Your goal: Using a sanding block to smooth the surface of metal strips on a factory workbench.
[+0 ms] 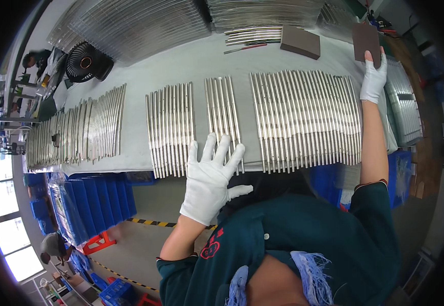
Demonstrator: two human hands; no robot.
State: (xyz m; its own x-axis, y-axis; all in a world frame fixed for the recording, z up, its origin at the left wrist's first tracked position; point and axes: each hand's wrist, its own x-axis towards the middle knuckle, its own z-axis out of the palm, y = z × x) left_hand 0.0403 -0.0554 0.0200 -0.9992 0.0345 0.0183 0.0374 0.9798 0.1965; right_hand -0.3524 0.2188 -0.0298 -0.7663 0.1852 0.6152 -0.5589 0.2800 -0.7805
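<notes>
My left hand [209, 178], in a white glove, is open with its fingers spread. Its fingertips lie over the near ends of a narrow group of silver metal rods [223, 107], beside a wider group of rods [171, 127] to its left. At the far right, my white-gloved right hand [374, 81] is closed on a flat brown rectangular block [366, 43], which it grips by the lower edge. Between the hands, a large group of rods [306, 120] lies side by side on the pale-covered table [135, 122].
Another row of rods [79, 132] lies at the left, near a black fan [87, 62]. A second brown block [300, 42] sits at the back beside several rods [252, 35]. Clear-wrapped stacks [140, 25] line the far edge. Blue bins [94, 204] stand below the table.
</notes>
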